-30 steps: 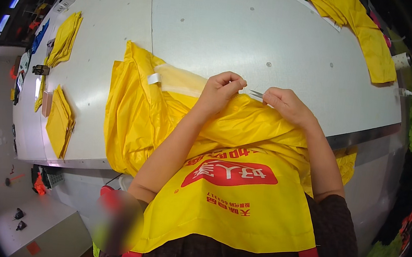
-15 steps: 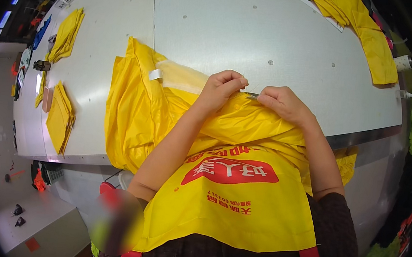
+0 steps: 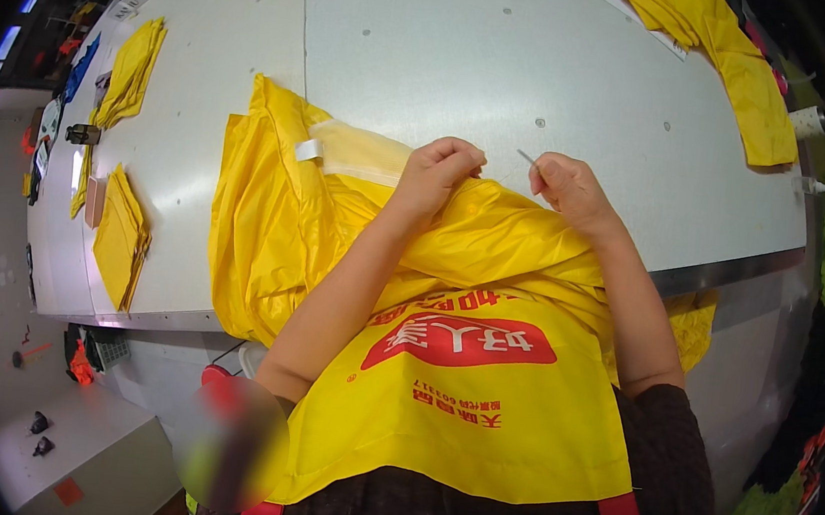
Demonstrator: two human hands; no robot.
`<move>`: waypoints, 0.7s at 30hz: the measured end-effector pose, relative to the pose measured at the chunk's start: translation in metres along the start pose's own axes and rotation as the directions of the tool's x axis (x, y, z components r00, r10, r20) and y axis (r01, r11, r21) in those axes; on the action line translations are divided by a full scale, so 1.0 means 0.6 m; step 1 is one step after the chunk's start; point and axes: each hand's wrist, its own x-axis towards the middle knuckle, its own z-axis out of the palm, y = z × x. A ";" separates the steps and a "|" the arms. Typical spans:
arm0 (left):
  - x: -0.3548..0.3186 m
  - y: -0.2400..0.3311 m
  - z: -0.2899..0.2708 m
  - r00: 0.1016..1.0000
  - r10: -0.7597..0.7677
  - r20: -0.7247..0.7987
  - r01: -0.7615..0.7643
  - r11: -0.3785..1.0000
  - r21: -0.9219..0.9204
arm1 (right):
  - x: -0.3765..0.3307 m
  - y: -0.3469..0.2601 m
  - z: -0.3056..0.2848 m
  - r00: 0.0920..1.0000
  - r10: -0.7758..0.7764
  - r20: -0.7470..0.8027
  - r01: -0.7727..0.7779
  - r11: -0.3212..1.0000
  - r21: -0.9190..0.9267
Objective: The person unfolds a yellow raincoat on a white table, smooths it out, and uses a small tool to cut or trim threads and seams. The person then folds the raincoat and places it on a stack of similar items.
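Your left hand point(image 3: 439, 172) is curled into a loose fist, fingers pressed together and pinching a fold of the yellow garment point(image 3: 335, 229) near its pale collar strip point(image 3: 358, 151). Your right hand point(image 3: 566, 185) pinches a thin metal tool point(image 3: 526, 156), possibly a needle or small snips, between thumb and forefinger; the rest of those fingers are tucked in. The garment is bunched at the near edge of the worktop point(image 3: 514, 57), draped over that edge toward your apron point(image 3: 459, 393).

The risk here, as I judge it, is the sharp tip: it points toward your left knuckles, and a tug on the slippery fabric could drive it into them or snag the cloth. Most of the garment hangs over the edge, so its weight could drag the fold out of your pinch.

2 folded yellow stacks point(image 3: 119, 232) lie by the left edge, and another yellow garment point(image 3: 743, 81) lies at the far right corner.
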 end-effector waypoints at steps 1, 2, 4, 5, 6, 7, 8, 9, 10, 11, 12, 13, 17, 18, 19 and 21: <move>-0.007 0.007 -0.003 0.997 0.046 -0.056 -0.046 0.999 0.001 | -0.003 -0.001 -0.003 1.000 0.003 -0.005 -0.003 0.999 0.039; -0.020 0.018 -0.010 0.989 0.093 -0.115 -0.093 0.996 0.003 | -0.007 -0.004 -0.005 1.000 0.005 -0.006 -0.005 0.997 0.077; -0.045 0.037 -0.051 0.941 0.301 -0.157 -0.299 0.954 0.033 | -0.022 -0.018 0.002 1.000 0.017 -0.007 -0.018 0.984 -0.178; -0.071 0.052 -0.080 0.882 0.390 -0.264 -0.374 0.921 0.112 | -0.032 -0.027 0.008 1.000 0.020 -0.004 -0.020 0.953 -0.302; -0.101 0.062 -0.121 0.804 0.515 -0.297 -0.516 0.853 0.081 | -0.040 -0.038 0.015 1.000 0.007 -0.015 -0.012 0.934 -0.358; -0.133 0.083 -0.161 0.688 0.659 -0.304 -0.598 0.752 0.277 | -0.054 -0.051 0.019 0.999 -0.003 -0.041 -0.014 0.910 -0.414; -0.176 0.093 -0.220 0.552 0.714 -0.429 -0.623 0.696 0.358 | -0.064 -0.059 0.027 0.998 -0.023 -0.050 -0.002 0.886 -0.464; -0.233 0.090 -0.304 0.379 0.776 -0.505 -0.609 0.620 0.496 | -0.073 -0.064 0.038 0.998 -0.037 -0.059 0.005 0.883 -0.470; -0.302 0.086 -0.382 0.236 0.747 -0.622 -0.622 0.608 0.493 | -0.080 -0.066 0.049 0.996 -0.050 -0.070 0.011 0.880 -0.475; -0.367 0.089 -0.419 -0.065 0.621 -0.781 -0.549 0.631 0.547 | -0.084 -0.065 0.060 0.995 -0.062 -0.084 0.014 0.876 -0.482; -0.473 0.067 -0.504 -0.170 0.497 -0.851 -0.678 0.567 0.467 | -0.088 -0.062 0.067 0.990 -0.102 -0.093 0.044 0.871 -0.490; -0.543 0.057 -0.515 -0.533 0.249 -0.808 -0.549 0.625 0.555 | -0.091 -0.056 0.074 0.985 -0.139 -0.103 0.069 0.863 -0.501; -0.891 -0.202 -0.689 -0.728 -0.420 -0.543 -0.624 0.733 0.270 | -0.111 -0.017 0.083 0.958 -0.120 -0.262 -0.003 0.906 -0.424; -0.932 -0.266 -0.718 -0.615 -0.532 -0.582 -0.736 0.652 0.182 | -0.112 -0.007 0.082 0.940 -0.126 -0.317 -0.009 0.919 -0.394; -0.963 -0.320 -0.739 -0.466 -0.606 -0.645 -0.834 0.544 0.092 | -0.114 0.000 0.075 0.934 -0.149 -0.325 0.006 0.916 -0.401; -0.829 -0.359 -0.722 -0.227 -0.508 -0.831 -0.792 0.592 -0.146 | -0.132 0.012 0.076 0.945 -0.125 -0.303 -0.025 0.895 -0.446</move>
